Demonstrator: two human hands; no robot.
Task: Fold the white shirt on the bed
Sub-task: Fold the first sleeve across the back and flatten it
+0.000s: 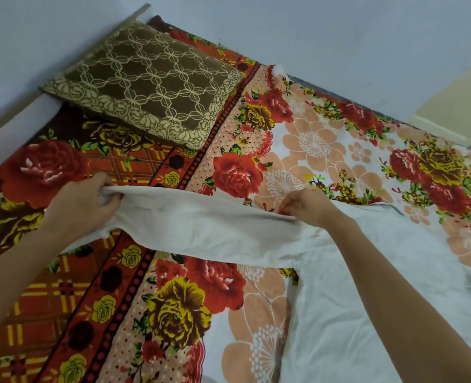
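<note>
The white shirt lies on the floral bed sheet, its body spread flat at the lower right. One long sleeve stretches out to the left, lifted slightly above the sheet. My left hand grips the cuff end of that sleeve, fingers curled round the cloth. My right hand pinches the top edge of the sleeve near the shoulder. The shirt's far shoulder edge lies flat past my right hand; its lower part runs out of view.
A brown pillow with a cream lattice pattern lies at the head of the bed, upper left. The white bed frame borders the left side. A pale wall runs behind, with a cream door or panel at the upper right.
</note>
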